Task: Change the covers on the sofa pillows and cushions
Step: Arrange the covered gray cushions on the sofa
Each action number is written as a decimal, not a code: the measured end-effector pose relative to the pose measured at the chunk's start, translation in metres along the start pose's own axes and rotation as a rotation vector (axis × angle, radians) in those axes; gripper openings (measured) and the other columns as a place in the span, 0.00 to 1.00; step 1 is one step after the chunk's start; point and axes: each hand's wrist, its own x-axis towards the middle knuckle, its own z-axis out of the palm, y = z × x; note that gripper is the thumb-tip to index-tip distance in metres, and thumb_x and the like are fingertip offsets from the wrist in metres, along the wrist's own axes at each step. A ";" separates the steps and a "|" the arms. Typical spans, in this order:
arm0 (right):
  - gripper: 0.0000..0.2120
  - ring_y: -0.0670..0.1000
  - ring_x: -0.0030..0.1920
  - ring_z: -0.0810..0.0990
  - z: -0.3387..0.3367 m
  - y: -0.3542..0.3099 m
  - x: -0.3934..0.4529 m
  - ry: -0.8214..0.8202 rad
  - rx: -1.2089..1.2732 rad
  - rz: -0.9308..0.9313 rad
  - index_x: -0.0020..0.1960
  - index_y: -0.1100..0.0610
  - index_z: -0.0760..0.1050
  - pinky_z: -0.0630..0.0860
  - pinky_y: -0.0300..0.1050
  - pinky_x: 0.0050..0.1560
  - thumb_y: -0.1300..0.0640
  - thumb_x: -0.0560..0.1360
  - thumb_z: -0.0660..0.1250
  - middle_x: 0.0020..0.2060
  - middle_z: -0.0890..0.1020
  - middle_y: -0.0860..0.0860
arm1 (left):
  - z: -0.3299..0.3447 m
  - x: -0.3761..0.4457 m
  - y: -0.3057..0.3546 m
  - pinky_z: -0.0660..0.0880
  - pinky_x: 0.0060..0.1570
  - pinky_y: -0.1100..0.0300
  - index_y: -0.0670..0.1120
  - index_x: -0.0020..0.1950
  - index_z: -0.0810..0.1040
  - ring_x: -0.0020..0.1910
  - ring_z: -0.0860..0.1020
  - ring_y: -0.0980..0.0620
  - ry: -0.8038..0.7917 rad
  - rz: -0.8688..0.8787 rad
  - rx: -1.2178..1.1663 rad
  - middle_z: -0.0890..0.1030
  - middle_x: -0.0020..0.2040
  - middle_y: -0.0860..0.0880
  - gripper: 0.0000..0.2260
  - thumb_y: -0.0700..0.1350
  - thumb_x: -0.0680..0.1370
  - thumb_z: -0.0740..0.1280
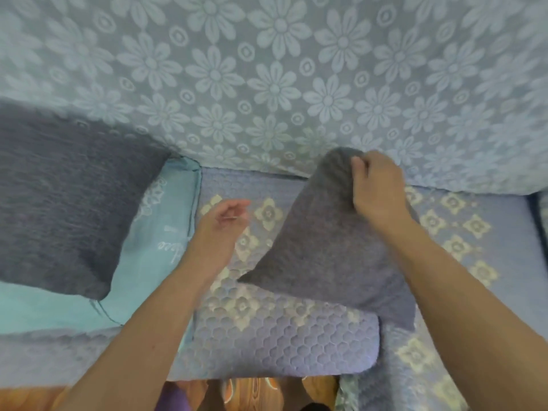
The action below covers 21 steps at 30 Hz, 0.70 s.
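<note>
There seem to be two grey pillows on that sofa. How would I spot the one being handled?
Start at the flowered backrest and drop to the quilted seat at centre right. There a grey pillow stands tilted, its top corner pinched by the right hand. The other grey pillow lies flat at left on turquoise fabric, untouched.

I see both my forearms bare, no sleeves reaching the left hand (221,222) or right hand (378,188); purple garment below.

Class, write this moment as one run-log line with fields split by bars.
stage: handling grey cushion | right hand: grips top corner of grey cushion | left hand: open, holds nothing | cushion: tilted on quilted seat
</note>
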 end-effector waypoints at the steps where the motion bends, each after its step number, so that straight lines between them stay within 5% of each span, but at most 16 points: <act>1: 0.14 0.59 0.44 0.76 0.001 -0.001 -0.007 -0.147 0.032 -0.061 0.41 0.58 0.71 0.66 0.52 0.44 0.53 0.83 0.60 0.38 0.74 0.53 | -0.001 0.001 0.004 0.72 0.48 0.69 0.50 0.59 0.82 0.48 0.78 0.58 -0.027 0.007 0.044 0.82 0.51 0.53 0.09 0.40 0.81 0.68; 3: 0.16 0.58 0.42 0.76 -0.002 -0.002 -0.011 -0.346 0.021 -0.150 0.39 0.61 0.71 0.69 0.53 0.42 0.54 0.83 0.61 0.37 0.74 0.55 | 0.000 0.005 0.012 0.72 0.47 0.70 0.51 0.57 0.83 0.47 0.79 0.60 -0.063 0.012 0.133 0.83 0.50 0.52 0.08 0.42 0.81 0.68; 6: 0.18 0.60 0.41 0.76 -0.015 0.014 0.006 -0.121 0.049 0.002 0.40 0.65 0.71 0.59 0.50 0.37 0.54 0.83 0.59 0.36 0.75 0.59 | 0.001 0.009 0.016 0.72 0.47 0.70 0.51 0.58 0.83 0.48 0.79 0.62 -0.045 0.054 0.213 0.83 0.51 0.54 0.08 0.44 0.82 0.67; 9: 0.19 0.57 0.38 0.73 -0.016 0.013 0.004 -0.296 0.030 -0.078 0.40 0.64 0.70 0.65 0.51 0.38 0.53 0.84 0.58 0.36 0.75 0.59 | 0.004 0.007 0.013 0.72 0.48 0.71 0.53 0.59 0.83 0.47 0.79 0.64 -0.079 0.062 0.263 0.83 0.53 0.55 0.08 0.46 0.81 0.67; 13: 0.18 0.53 0.34 0.68 -0.018 0.009 0.010 -0.321 0.041 -0.051 0.39 0.59 0.67 0.63 0.47 0.38 0.51 0.85 0.56 0.34 0.70 0.56 | 0.021 -0.008 -0.004 0.70 0.49 0.69 0.56 0.63 0.79 0.50 0.78 0.67 -0.154 -0.014 0.245 0.81 0.59 0.57 0.11 0.50 0.81 0.68; 17: 0.19 0.49 0.31 0.66 0.000 -0.024 0.008 -0.497 -0.054 -0.242 0.37 0.58 0.65 0.59 0.47 0.34 0.51 0.84 0.58 0.31 0.69 0.54 | 0.042 -0.010 -0.025 0.67 0.63 0.61 0.61 0.78 0.62 0.70 0.68 0.61 -0.254 -0.012 0.269 0.69 0.71 0.61 0.34 0.59 0.75 0.73; 19: 0.18 0.49 0.32 0.67 0.017 -0.039 0.010 -0.456 0.067 -0.266 0.38 0.58 0.67 0.61 0.42 0.33 0.52 0.84 0.58 0.31 0.70 0.52 | 0.064 -0.010 -0.037 0.68 0.64 0.63 0.63 0.80 0.54 0.68 0.67 0.64 -0.288 0.024 0.222 0.66 0.70 0.65 0.42 0.57 0.73 0.75; 21: 0.09 0.48 0.40 0.75 0.038 -0.043 0.010 -0.399 0.381 -0.125 0.47 0.57 0.72 0.70 0.38 0.42 0.54 0.84 0.59 0.40 0.76 0.50 | 0.075 -0.002 -0.064 0.71 0.61 0.61 0.57 0.78 0.60 0.65 0.73 0.61 -0.120 -0.004 0.229 0.72 0.67 0.61 0.37 0.52 0.75 0.76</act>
